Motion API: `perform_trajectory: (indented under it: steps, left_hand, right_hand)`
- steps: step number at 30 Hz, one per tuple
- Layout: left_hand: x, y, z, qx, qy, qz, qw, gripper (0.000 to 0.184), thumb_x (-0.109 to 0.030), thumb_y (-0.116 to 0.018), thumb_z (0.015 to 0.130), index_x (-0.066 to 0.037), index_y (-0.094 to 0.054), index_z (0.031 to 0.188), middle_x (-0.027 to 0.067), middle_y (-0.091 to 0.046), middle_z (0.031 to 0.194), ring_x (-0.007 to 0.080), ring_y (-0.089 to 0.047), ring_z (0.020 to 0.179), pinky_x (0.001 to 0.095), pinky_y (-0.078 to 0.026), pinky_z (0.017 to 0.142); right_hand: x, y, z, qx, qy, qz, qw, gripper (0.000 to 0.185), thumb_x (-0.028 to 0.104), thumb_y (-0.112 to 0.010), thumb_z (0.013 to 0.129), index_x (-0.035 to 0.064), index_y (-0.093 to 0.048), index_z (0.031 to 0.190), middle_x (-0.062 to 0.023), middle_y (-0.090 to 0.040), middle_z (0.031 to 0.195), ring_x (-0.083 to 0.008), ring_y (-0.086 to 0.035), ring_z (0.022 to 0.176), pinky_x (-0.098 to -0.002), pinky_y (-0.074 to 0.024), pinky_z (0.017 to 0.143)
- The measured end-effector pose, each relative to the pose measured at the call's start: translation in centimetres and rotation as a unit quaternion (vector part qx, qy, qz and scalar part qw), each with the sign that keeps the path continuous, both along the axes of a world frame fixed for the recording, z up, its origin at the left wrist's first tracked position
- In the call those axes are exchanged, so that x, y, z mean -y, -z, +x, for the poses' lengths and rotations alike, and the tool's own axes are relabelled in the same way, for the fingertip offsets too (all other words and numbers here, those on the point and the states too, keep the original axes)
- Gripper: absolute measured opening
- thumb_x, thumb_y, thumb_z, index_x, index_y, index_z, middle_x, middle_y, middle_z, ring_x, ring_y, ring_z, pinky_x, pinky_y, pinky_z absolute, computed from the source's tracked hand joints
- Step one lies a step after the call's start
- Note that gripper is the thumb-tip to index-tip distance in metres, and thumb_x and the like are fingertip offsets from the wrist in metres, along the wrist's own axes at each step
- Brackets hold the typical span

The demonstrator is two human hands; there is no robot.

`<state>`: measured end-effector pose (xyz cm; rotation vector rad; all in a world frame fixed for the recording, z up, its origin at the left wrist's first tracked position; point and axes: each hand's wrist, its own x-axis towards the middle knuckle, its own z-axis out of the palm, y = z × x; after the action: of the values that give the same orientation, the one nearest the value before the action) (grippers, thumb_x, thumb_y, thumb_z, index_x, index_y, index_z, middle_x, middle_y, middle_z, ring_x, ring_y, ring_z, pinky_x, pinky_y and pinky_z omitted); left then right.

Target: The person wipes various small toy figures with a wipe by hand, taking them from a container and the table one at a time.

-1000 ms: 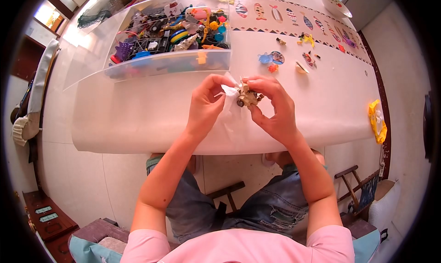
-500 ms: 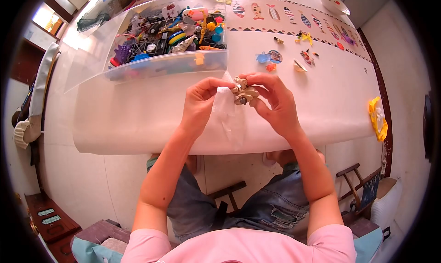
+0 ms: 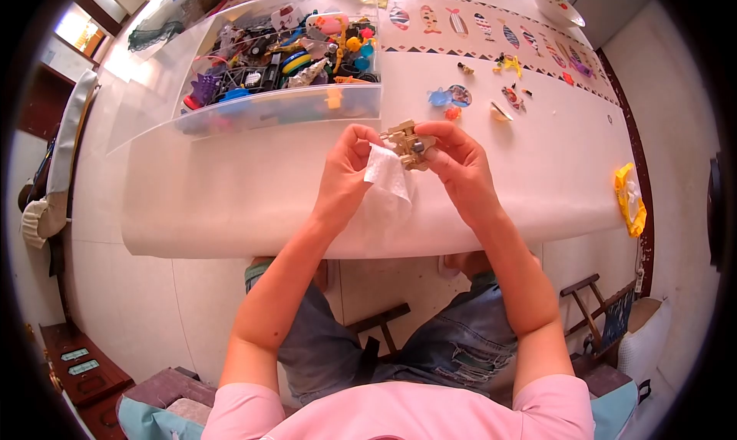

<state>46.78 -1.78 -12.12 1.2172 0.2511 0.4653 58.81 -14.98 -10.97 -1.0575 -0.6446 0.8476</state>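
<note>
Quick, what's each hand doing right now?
Left hand: closed, holding a white wipe.
Right hand: closed, holding a small tan toy.

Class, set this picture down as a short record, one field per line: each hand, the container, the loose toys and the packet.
Left hand: pinching a white wipe
Right hand: gripping a tan toy
Container: clear plastic box, filled with mixed toys
Loose toys: include a blue toy, right of the box
Packet: yellow packet, near the table's right edge
</note>
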Motion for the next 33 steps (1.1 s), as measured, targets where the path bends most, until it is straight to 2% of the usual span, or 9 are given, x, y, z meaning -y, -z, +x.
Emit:
perform_trajectory:
  steps: [1,4,7,10,11,13,18,25,33]
  left_hand:
    - [-0.1,0.0,-0.1,-0.014,0.013,-0.016,1.0,0.016,-0.01,-0.062,0.082,-0.008,-0.051,0.093,-0.0038,-0.055,0.084,0.0031,-0.053,0.077,0.0184,-0.045,0.069]
    - [-0.6,1.0,-0.2,0.001,0.047,-0.106,0.993,0.011,-0.005,-0.056,0.084,-0.008,-0.052,0.094,-0.0018,-0.057,0.086,0.0049,-0.055,0.078,0.0198,-0.046,0.07]
    - [-0.4,1.0,-0.3,0.01,0.024,-0.06,0.998,0.012,-0.001,-0.051,0.085,-0.006,-0.054,0.096,0.0011,-0.059,0.087,0.0069,-0.058,0.08,0.0213,-0.048,0.07]
    - [-0.5,0.7,0.0,0.071,-0.071,-0.079,0.992,0.012,0.001,-0.05,0.085,-0.005,-0.054,0.094,0.0024,-0.058,0.087,0.0077,-0.058,0.081,0.0212,-0.048,0.071]
    - [-0.7,0.7,-0.1,0.102,-0.09,-0.087,0.987,0.016,0.003,-0.048,0.084,-0.003,-0.055,0.097,0.0036,-0.059,0.09,0.0085,-0.058,0.081,0.021,-0.048,0.071]
    - [-0.7,0.3,-0.1,0.07,-0.092,-0.052,0.992,0.019,0.003,-0.049,0.084,-0.003,-0.056,0.1,0.0043,-0.06,0.093,0.0085,-0.058,0.082,0.0212,-0.048,0.072]
    - [-0.5,0.7,0.1,0.058,-0.037,0.011,0.998,0.025,0.005,-0.052,0.083,-0.001,-0.057,0.107,0.005,-0.061,0.1,0.0088,-0.057,0.089,0.0221,-0.046,0.078]
    - [-0.7,0.9,-0.2,0.014,-0.125,0.093,0.988,0.024,0.007,-0.049,0.083,-0.001,-0.061,0.103,0.0052,-0.064,0.093,0.0087,-0.059,0.083,0.0214,-0.048,0.073]
    - [-0.7,0.8,-0.2,-0.036,-0.103,0.057,0.992,0.015,-0.005,-0.054,0.087,-0.001,-0.061,0.099,0.0053,-0.063,0.088,0.0064,-0.059,0.076,0.0175,-0.047,0.064]
  right_hand:
    - [0.0,0.0,0.0,0.049,0.006,-0.016,0.999,0.026,0.002,-0.054,0.082,-0.0002,-0.055,0.109,-0.0085,-0.059,0.105,-0.0119,-0.057,0.094,-0.0283,-0.0467,0.085]
    - [-0.1,-0.4,-0.3,0.071,0.0,-0.028,0.997,0.026,0.003,-0.054,0.083,0.0002,-0.055,0.109,-0.0085,-0.06,0.103,-0.0115,-0.056,0.094,-0.0279,-0.0459,0.086]
    - [-0.2,0.1,-0.1,-0.059,-0.002,-0.003,0.998,0.028,0.002,-0.053,0.083,-0.0004,-0.054,0.111,-0.0088,-0.06,0.103,-0.013,-0.057,0.094,-0.0274,-0.0466,0.085]
    - [-0.1,0.2,0.5,-0.173,-0.031,0.042,0.984,0.03,0.003,-0.052,0.084,-0.0013,-0.052,0.113,-0.0089,-0.06,0.103,-0.0142,-0.058,0.094,-0.0268,-0.0476,0.085]
    - [-0.1,0.1,0.5,-0.182,-0.041,0.046,0.981,0.03,0.002,-0.052,0.084,-0.0016,-0.052,0.113,-0.0089,-0.06,0.102,-0.0144,-0.059,0.094,-0.0268,-0.0478,0.085]
    - [-0.1,0.1,0.5,-0.202,-0.061,0.055,0.976,0.03,0.002,-0.052,0.084,-0.0024,-0.051,0.113,-0.0089,-0.06,0.102,-0.0148,-0.059,0.094,-0.0268,-0.0484,0.085]
    - [-0.4,0.3,-0.6,-0.059,-0.039,0.004,0.997,0.027,0.005,-0.054,0.085,0.001,-0.053,0.111,-0.0071,-0.06,0.102,-0.0126,-0.057,0.095,-0.0256,-0.0475,0.082]
    - [-0.6,-0.7,-1.8,0.088,-0.019,-0.027,0.996,0.024,0.006,-0.058,0.084,0.0026,-0.054,0.107,-0.0048,-0.059,0.098,-0.0107,-0.055,0.094,-0.0247,-0.0467,0.079]
    - [-0.4,-0.3,-0.8,0.029,0.011,-0.028,0.999,0.021,0.01,-0.059,0.085,0.0018,-0.053,0.104,-0.0038,-0.059,0.094,-0.0095,-0.057,0.086,-0.0256,-0.0489,0.076]
